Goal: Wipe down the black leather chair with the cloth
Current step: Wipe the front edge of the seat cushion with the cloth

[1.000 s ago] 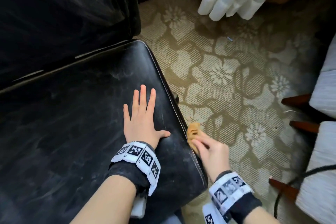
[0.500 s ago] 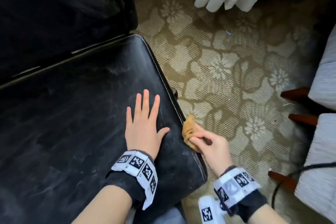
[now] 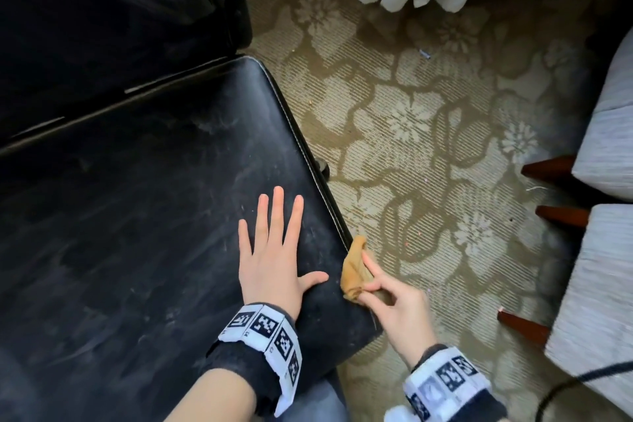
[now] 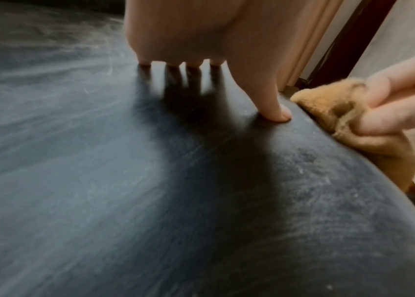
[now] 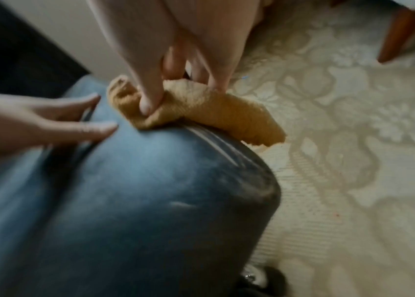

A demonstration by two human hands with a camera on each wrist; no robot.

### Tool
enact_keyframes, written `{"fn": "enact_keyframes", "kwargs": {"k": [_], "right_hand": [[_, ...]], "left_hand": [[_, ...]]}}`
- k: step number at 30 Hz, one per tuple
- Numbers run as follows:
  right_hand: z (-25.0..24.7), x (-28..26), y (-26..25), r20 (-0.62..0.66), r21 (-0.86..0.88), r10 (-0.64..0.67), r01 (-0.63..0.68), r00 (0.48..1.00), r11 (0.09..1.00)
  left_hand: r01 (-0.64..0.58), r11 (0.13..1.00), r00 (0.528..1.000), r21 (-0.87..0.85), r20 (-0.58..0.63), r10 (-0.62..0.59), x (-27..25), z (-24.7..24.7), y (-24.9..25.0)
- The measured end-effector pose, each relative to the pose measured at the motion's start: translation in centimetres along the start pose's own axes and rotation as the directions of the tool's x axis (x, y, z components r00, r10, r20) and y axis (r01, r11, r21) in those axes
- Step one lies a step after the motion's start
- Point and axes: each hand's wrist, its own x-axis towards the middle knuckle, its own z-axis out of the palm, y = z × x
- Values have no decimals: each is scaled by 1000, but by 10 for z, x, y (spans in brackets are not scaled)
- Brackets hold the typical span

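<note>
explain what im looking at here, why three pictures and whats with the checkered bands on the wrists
No machine here: a person wears three cameras, one on the head and one on each wrist. The checkered wristbands are printed markers. The head view looks down on a dusty black leather chair. The left hand lies flat on the seat, fingers straight. The right hand pinches a tan cloth against the seat's side edge. Each wrist view shows its own fingers close up. Below lies a flowered carpet.
</note>
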Motion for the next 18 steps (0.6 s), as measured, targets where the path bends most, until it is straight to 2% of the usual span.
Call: {"fn": "enact_keyframes", "kwargs": {"k": [2, 3, 7, 9, 11, 12, 14, 18], "right_hand": [[3, 3, 7, -41, -82, -40, 36, 998, 996], [3, 10, 11, -57, -70, -11, 7, 998, 998], [-5, 26, 14, -151, 188, 148, -119, 977, 975], [-9, 15, 11, -64, 187, 126, -112, 990, 976], [-7, -1, 17, 41, 95, 110, -114, 993, 989], [-6, -6, 22, 46, 32, 115, -117, 992, 993], [-7, -2, 30, -8, -24, 123, -124, 992, 992], [-13, 19, 30, -111, 159, 197, -178, 974, 971]], "left_hand": [[5, 1000, 1000, 16, 7, -5, 1, -1, 1], [4, 1000, 1000, 20, 18, -4, 1, -1, 0], [-1, 1000, 999, 15, 35, 0, 0, -3, 1], [-1, 1000, 1000, 25, 28, 0, 1, -4, 1], [0, 1000, 1000, 29, 31, 0, -1, -5, 3], [-7, 999, 1000, 34, 28, 6, -3, -5, 5], [-22, 999, 1000, 36, -8, 22, -7, -1, 9], [-55, 997, 995, 45, -76, 58, -11, 12, 4]]}}
